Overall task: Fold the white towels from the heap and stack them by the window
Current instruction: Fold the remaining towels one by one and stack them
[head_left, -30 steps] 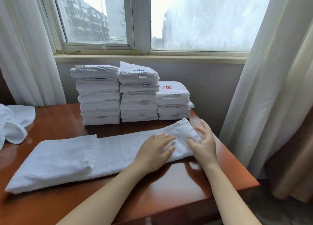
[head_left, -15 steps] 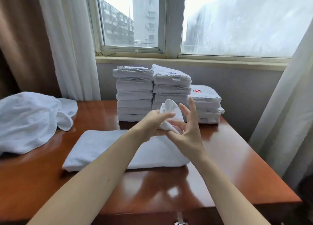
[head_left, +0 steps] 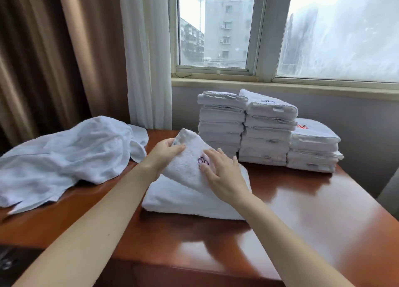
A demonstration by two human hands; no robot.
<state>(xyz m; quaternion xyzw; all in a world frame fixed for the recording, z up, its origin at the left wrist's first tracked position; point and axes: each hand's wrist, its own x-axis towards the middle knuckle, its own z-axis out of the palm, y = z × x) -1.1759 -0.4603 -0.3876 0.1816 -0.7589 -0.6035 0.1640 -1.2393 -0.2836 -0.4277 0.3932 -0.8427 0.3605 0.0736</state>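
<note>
A half-folded white towel (head_left: 185,197) lies in the middle of the wooden table (head_left: 313,217). Its top flap, with a small purple emblem, is lifted and slopes down to the right. My left hand (head_left: 165,154) grips the raised far corner of that flap. My right hand (head_left: 223,171) rests with straight fingers on the flap beside the emblem. A heap of loose white towels (head_left: 64,157) spreads over the table's left side. Three stacks of folded white towels (head_left: 267,131) stand at the back under the window sill; the right one is lowest.
Brown and sheer white curtains (head_left: 86,60) hang at the left behind the heap. The window sill (head_left: 280,86) runs just above the stacks. The table's right edge drops off near another curtain (head_left: 388,187). A dark object (head_left: 8,263) shows at the lower left corner.
The towel lay stretched out long; both hands lifted its right end and carried it leftward over the rest. The view has swung left, so the heap now shows fully.
</note>
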